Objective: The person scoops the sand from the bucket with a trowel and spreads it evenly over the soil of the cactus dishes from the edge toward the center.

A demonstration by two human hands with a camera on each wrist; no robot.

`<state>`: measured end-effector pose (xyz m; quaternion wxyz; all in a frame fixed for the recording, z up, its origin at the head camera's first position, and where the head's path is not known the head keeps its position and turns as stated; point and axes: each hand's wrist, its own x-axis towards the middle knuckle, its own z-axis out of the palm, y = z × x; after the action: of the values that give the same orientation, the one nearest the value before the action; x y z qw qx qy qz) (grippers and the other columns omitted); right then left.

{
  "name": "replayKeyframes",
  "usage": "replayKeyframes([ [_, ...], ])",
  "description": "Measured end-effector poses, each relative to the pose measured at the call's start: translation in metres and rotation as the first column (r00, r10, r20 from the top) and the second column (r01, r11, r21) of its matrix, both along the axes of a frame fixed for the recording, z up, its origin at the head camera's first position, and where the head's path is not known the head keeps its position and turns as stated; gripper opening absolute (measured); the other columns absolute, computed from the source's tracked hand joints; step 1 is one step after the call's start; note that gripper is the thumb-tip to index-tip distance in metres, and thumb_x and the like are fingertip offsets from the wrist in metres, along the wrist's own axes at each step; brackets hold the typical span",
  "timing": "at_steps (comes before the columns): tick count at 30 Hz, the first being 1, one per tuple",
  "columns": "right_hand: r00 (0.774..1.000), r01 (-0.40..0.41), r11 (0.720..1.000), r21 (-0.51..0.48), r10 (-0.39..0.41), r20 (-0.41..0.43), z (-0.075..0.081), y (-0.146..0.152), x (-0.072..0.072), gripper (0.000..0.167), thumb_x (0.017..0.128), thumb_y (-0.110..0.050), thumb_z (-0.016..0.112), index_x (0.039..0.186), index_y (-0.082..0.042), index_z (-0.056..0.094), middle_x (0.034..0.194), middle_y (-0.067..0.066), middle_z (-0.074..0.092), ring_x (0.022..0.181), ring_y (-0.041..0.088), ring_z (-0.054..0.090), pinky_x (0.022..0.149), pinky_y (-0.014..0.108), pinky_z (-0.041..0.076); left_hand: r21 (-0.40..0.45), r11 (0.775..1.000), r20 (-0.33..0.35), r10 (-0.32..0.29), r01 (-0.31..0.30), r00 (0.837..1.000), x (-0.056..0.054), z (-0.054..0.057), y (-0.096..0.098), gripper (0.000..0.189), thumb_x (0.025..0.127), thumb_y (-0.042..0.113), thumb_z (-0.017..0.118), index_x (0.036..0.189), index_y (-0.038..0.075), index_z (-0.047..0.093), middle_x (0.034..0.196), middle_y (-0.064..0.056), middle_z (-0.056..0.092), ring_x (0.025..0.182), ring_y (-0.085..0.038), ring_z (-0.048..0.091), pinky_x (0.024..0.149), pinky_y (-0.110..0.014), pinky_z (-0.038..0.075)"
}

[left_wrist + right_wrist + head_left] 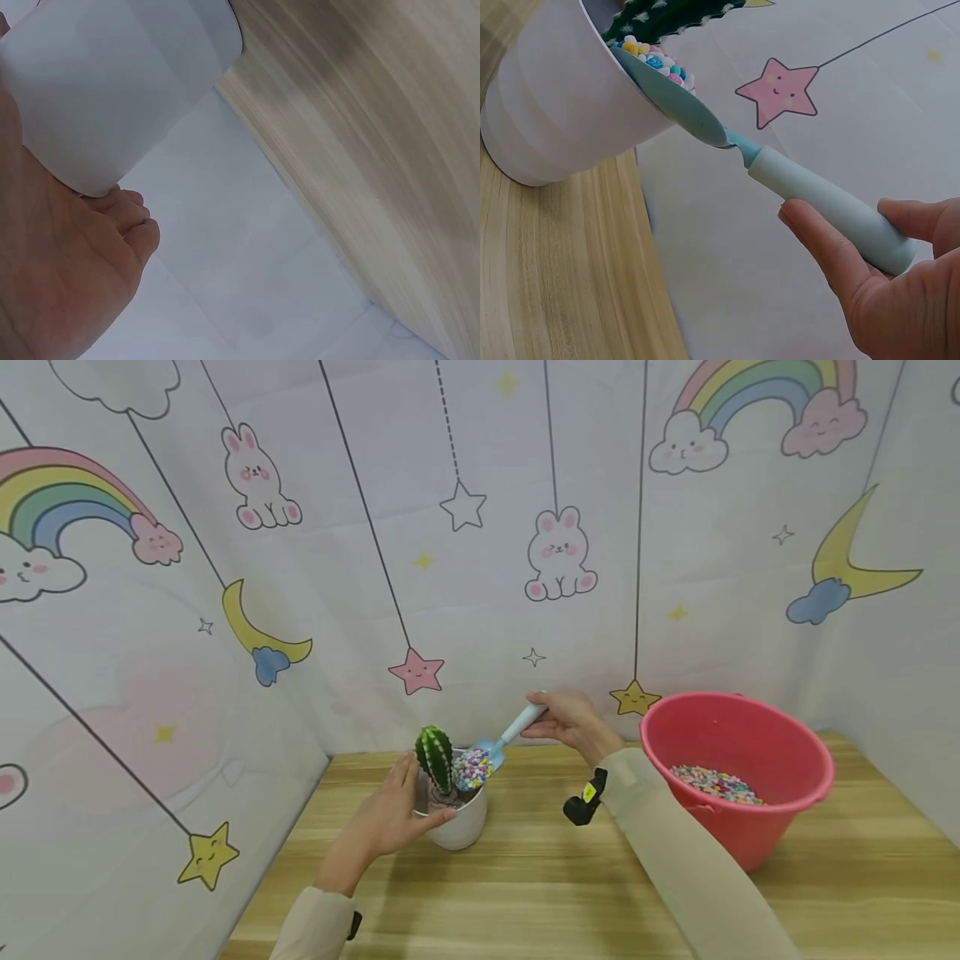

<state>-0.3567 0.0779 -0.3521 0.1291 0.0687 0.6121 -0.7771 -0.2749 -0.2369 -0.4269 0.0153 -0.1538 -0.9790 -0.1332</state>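
Observation:
A green cactus [435,757] stands upright in a white flower pot [463,821] on the table. My left hand [388,814] holds the pot at its left side, thumb along the front of the rim and fingers round the back. In the left wrist view, curled fingertips [141,232] show beside the white pot. My right hand [573,720] grips the light blue handle of a small shovel [517,727] from above right. Its blade, heaped with colourful beads [472,768], tilts down over the pot's right rim. In the right wrist view, the blade [671,97] lies against that rim.
A large red bucket [738,835] stands on the right of the wooden table [525,893], colourful beads [716,783] at its bottom. Behind and at the sides hangs a pale printed cloth [495,610] with rabbits, stars and rainbows.

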Motion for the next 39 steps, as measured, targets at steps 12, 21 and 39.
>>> replayKeyframes([
  [12, 1.000, 0.000, 1.000, 0.014, 0.000, -0.005, 0.0007, 0.0002, -0.0001, 0.049, 0.106, -0.017, 0.063, 0.143, 0.012, 0.050, 0.094, 0.024, 0.076, 0.090, 0.034, 0.081, 0.090, 0.045, 0.064, 0.009, 1.000, 0.012, 0.007, -0.007, 1.000, -0.0005, -0.0009, -0.0004, 0.123, 0.090, 0.081, 0.058, 0.166, -0.004, 0.013, 0.177, -0.022, 0.010, 0.165, -0.041, 0.014, 0.131, -0.058, 0.027],
  [21, 1.000, 0.013, 0.999, 0.032, -0.012, -0.017, 0.0032, 0.0027, 0.0032, 0.043, 0.105, -0.017, 0.064, 0.137, 0.010, 0.054, 0.104, 0.028, 0.076, 0.096, 0.036, 0.081, 0.092, 0.046, 0.063, 0.008, 1.000, 0.002, 0.001, -0.001, 1.000, -0.0005, -0.0021, 0.0002, 0.122, 0.090, 0.081, 0.057, 0.166, -0.004, 0.013, 0.176, -0.023, 0.010, 0.164, -0.041, 0.015, 0.130, -0.058, 0.029],
  [39, 0.999, 0.024, 0.998, 0.056, -0.022, -0.047, 0.0066, 0.0071, 0.0056, 0.041, 0.105, -0.018, 0.066, 0.132, 0.011, 0.057, 0.130, 0.040, 0.066, 0.091, 0.034, 0.082, 0.080, 0.040, 0.067, 0.013, 1.000, -0.015, 0.001, -0.001, 1.000, -0.0018, -0.0067, -0.0016, 0.123, 0.090, 0.083, 0.054, 0.166, -0.003, 0.012, 0.176, -0.023, 0.009, 0.164, -0.041, 0.016, 0.130, -0.058, 0.029],
])
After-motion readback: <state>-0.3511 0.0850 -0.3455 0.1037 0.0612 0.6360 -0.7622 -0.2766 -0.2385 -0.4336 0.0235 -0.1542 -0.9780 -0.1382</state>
